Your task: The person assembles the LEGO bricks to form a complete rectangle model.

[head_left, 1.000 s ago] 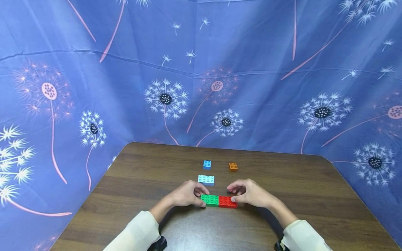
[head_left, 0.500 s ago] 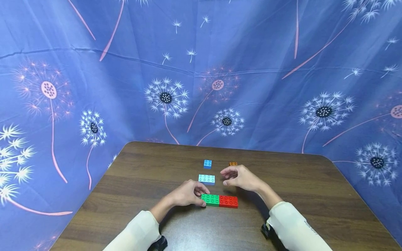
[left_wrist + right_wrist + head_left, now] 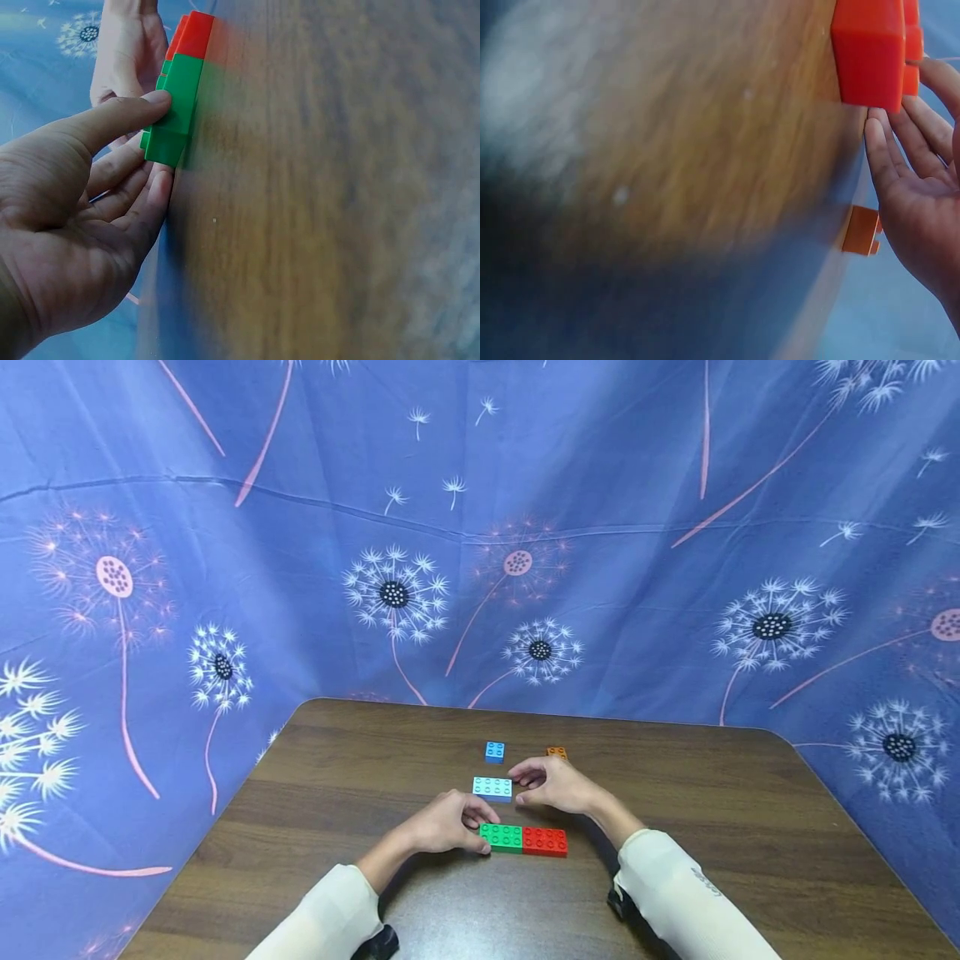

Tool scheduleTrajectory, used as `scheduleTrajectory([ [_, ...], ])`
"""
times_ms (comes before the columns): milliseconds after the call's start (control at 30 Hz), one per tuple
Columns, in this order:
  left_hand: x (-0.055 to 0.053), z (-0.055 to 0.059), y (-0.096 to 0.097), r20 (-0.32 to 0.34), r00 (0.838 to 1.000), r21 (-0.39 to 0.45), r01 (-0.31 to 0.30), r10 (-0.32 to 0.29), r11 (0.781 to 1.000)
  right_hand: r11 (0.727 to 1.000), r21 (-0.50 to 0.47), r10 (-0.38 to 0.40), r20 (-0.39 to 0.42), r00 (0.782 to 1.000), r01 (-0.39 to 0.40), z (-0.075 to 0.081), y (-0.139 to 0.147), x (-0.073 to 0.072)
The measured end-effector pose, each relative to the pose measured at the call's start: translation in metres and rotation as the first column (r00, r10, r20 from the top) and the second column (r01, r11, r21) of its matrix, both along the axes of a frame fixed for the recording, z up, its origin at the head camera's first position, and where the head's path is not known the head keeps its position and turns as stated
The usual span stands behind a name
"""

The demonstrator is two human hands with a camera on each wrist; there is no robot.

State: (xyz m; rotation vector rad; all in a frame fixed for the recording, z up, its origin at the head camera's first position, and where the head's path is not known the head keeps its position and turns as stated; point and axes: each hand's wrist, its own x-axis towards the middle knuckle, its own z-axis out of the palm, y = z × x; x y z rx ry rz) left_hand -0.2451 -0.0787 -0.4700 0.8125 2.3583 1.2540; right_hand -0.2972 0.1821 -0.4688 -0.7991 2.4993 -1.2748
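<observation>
A green toy building brick (image 3: pixel 501 837) and a red brick (image 3: pixel 546 842) lie end to end on the table. My left hand (image 3: pixel 444 823) holds the green brick's left end; in the left wrist view its thumb (image 3: pixel 156 99) presses the near side, with the fingers behind. Beyond them is a pale blue brick (image 3: pixel 492 788). My right hand (image 3: pixel 558 785) is at that brick's right end, its thumb and fingers apart; whether they touch it I cannot tell. In the right wrist view, the red brick (image 3: pixel 870 56) hides part of the right hand's fingers.
A small blue brick (image 3: pixel 494 752) stands farther back on the brown wooden table (image 3: pixel 360 777). To its right, an orange brick (image 3: pixel 556 752) is partly hidden behind my right hand. A blue cloth (image 3: pixel 637 568) with dandelion prints hangs behind the table.
My right hand has let go of the red brick and moved away and left, to the pale blue brick's right end. The left hand has stayed at the green brick.
</observation>
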Motion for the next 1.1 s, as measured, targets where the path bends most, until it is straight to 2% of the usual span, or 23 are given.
scheduleTrajectory([
  [233, -0.001, -0.002, -0.001, 0.002, 1.000, -0.002, -0.002, 0.002, 1.000, 0.997, 0.067, -0.026, -0.013, 1.000, 0.026, 0.000, -0.011, -0.002],
  [633, 0.000, -0.002, -0.002, 0.004, 1.000, 0.004, 0.002, -0.002, 1.000, 0.994, 0.103, -0.024, -0.044, 0.999, 0.028, -0.005, -0.019, -0.005],
  [1100, -0.003, -0.005, 0.000, -0.003, 1.000, -0.012, -0.018, 0.018, 1.000, 0.998, 0.052, -0.031, -0.081, 0.996, 0.035, -0.003, -0.003, 0.002],
])
